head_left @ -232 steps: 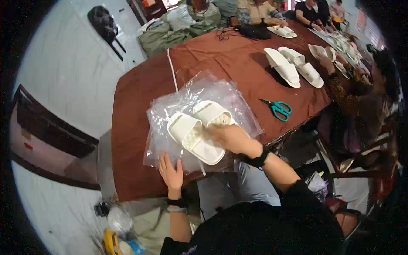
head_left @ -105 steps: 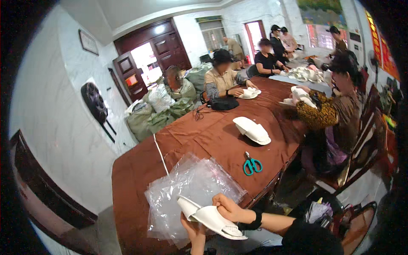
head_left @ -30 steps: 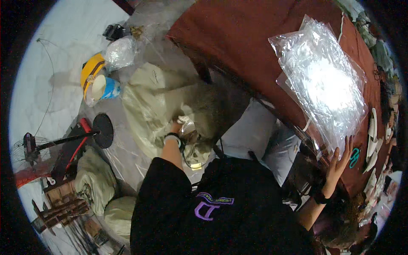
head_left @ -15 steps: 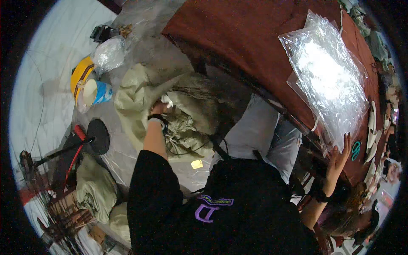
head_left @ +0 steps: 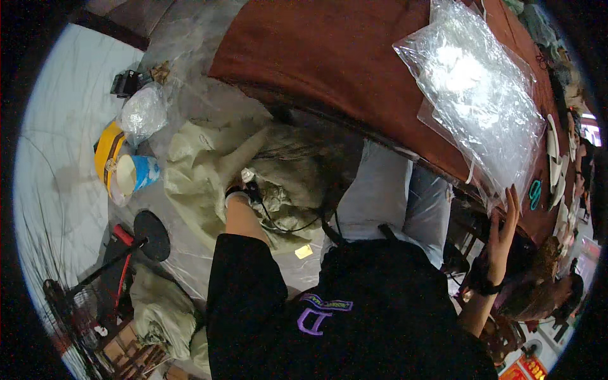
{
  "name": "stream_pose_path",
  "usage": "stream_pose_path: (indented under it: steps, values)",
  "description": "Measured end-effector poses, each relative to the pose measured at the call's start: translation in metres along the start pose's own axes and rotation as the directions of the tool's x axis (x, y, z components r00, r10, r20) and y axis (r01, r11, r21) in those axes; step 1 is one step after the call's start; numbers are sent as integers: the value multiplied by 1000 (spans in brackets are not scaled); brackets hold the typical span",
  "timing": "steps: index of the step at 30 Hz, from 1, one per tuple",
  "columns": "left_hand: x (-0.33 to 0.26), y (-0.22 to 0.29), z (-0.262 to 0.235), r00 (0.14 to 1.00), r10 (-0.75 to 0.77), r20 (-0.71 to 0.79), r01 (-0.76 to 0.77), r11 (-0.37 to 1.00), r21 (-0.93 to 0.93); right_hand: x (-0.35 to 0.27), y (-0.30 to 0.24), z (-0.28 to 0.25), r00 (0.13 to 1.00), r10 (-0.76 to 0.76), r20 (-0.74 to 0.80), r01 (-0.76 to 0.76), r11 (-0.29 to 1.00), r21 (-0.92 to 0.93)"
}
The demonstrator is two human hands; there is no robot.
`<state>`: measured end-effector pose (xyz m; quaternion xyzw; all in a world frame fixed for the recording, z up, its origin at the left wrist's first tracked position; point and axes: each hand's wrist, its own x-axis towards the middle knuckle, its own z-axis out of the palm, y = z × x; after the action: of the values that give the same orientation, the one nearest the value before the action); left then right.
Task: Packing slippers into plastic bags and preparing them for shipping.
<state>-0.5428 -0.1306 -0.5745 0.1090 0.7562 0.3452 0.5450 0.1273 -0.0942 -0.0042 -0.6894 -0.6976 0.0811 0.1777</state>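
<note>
A grey floor (head_left: 209, 47) is bordered on the left by a pale marbled wall (head_left: 69, 114), and the far right is taken up by a table (head_left: 304, 54) covered in red-brown cloth. On the table, clear plastic bags (head_left: 475, 101) are stacked, their upper faces lit by strong glare. The near corner of this stack is overlapped by the right hand (head_left: 503, 235), whose fingers are held extended and slightly spread; how firmly the bags are pressed cannot be told. To the right of the bags, teal-handled scissors (head_left: 536, 194) and white slippers (head_left: 553, 144) are seen.

On the floor, left of the table, a pale green woven sack (head_left: 196, 174) is set with its mouth open. The left hand (head_left: 237, 180) is lowered into it and mostly hidden, so whether anything is gripped cannot be told; a small white piece (head_left: 247, 173) is seen just beside it. Farther left, a blue-and-white tub (head_left: 149, 170) is placed by a yellow container (head_left: 107, 152).
</note>
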Motion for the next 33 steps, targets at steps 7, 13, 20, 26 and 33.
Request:
stream_pose_path:
  steps: [7, 13, 20, 26, 33]
  values:
    - [-102, 3, 10, 1000, -5, 27, 11, 972, -236, 4, 9, 6, 998, -26, 51, 20, 994, 105]
    - [-246, 68, 33, 982, 151, -110, -99, 919, 382, 4, 11, 3, 997, -39, 72, 31, 993, 113]
    - [-429, 151, 4, 986, 135, -102, -75, 888, 453, 6, 1, 7, 989, -137, 47, 128, 978, 162]
    - [-540, 268, 11, 811, 577, 98, -585, 793, 170, 14, -10, -2, 974, -225, 2, 214, 929, 302]
    - [-544, 362, 87, 406, 899, 164, -842, 438, -315, 30, -24, -15, 891, -446, -79, 307, 467, 829]
